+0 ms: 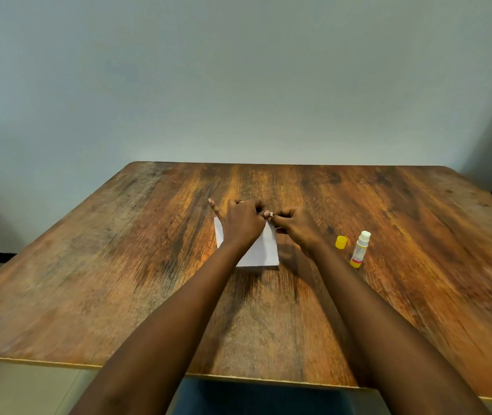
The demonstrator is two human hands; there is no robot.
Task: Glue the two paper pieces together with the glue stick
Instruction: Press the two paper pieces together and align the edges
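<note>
Centrally on the tabletop (149, 265) lies the white paper (264, 250); left hand (243, 221) presses it flat, right hand (294, 227) pinches its far corner. Right of it stand the uncapped glue stick (360, 248) and yellow cap (341, 242). Risk: sheets shifting misaligned, glue drying.

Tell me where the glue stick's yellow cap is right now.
In the head view the yellow cap sits on the table, right of the paper, between the right hand and the uncapped glue stick.
</note>
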